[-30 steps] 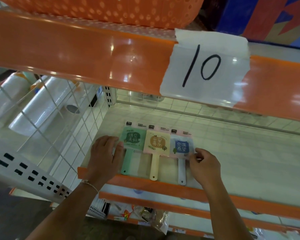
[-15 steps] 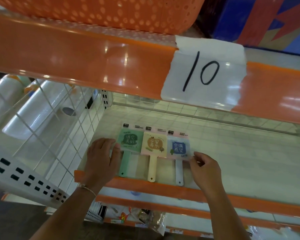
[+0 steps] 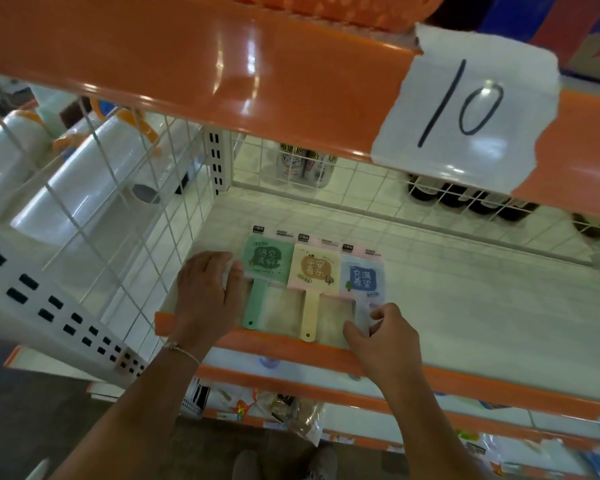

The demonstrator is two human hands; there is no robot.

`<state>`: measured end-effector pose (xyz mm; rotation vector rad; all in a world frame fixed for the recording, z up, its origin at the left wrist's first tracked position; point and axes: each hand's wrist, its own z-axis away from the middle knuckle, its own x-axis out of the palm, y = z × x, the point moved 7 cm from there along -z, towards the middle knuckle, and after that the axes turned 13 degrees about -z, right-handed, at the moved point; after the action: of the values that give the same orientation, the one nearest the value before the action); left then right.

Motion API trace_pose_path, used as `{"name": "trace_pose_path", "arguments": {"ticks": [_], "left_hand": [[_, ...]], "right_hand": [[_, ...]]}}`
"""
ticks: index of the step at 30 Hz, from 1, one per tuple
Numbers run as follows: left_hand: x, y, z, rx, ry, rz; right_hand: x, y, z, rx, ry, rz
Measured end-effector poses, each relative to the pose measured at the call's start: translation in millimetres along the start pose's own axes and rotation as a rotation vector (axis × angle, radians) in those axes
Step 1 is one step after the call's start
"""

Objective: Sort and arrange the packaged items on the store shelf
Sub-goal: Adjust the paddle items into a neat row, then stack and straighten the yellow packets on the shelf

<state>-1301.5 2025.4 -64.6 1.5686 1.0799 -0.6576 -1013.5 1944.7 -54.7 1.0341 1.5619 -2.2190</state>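
Three packaged hand mirrors lie side by side on the white shelf (image 3: 465, 306), handles toward me: a green one (image 3: 265, 261), a yellow one (image 3: 314, 271) and a blue one (image 3: 362, 277). My left hand (image 3: 207, 296) rests flat on the shelf with its fingertips against the left edge of the green package. My right hand (image 3: 383, 336) pinches the lower end of the blue package, hiding most of its handle.
A white wire grid (image 3: 132, 237) walls the shelf's left side, with white rolls (image 3: 80, 188) behind it. Bottles (image 3: 305, 164) stand behind the rear grid. An orange upper shelf edge (image 3: 222, 81) with a paper "10" label (image 3: 465, 102) overhangs. Packets lie on lower shelves.
My right hand slid from the blue package's right edge down to its handle end. My left hand stayed against the green package. The view shifted a little.
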Motion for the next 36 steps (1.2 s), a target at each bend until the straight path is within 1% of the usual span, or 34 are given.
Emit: {"name": "trace_pose_path", "arguments": {"ticks": [6,9,12,15,20,23,26,29,32,36], "left_hand": [[-3.3,2.4,1.1,0.0,0.028,0.008],[-6.1,-1.1,1.2,-0.045,0.045,0.057],[-11.9,1.5,2.7,-0.082,0.108,0.052],[-15.2,23.4,11.1,-0.063,0.155,0.017],[-1.7,95.6,34.3,0.083,0.102,0.065],[17.2,152.2,48.6,0.215,0.055,0.068],[42.0,215.0,62.3,0.32,0.047,0.066],[73.5,282.3,73.8,0.377,-0.017,0.07],[101.7,350.4,87.7,0.399,-0.049,0.115],[137.2,435.6,109.5,0.422,-0.077,0.159]], "right_hand": [[1.5,2.2,2.5,-0.005,-0.029,0.026],[-1.8,4.7,4.3,-0.022,-0.023,-0.014],[-14.5,6.2,6.0,-0.076,0.033,-0.1],[-31.0,12.5,3.9,-0.121,0.093,-0.223],[-57.1,32.6,-6.4,-0.143,0.109,-0.291],[-80.5,53.2,-18.2,-0.177,0.126,-0.26],[-111.2,78.6,-29.7,-0.174,0.141,-0.248],[-152.2,112.2,-40.4,-0.168,0.153,-0.277],[-207.3,155.9,-50.3,-0.117,0.165,-0.306],[-285.0,221.2,-63.0,-0.068,0.247,-0.318]]}}
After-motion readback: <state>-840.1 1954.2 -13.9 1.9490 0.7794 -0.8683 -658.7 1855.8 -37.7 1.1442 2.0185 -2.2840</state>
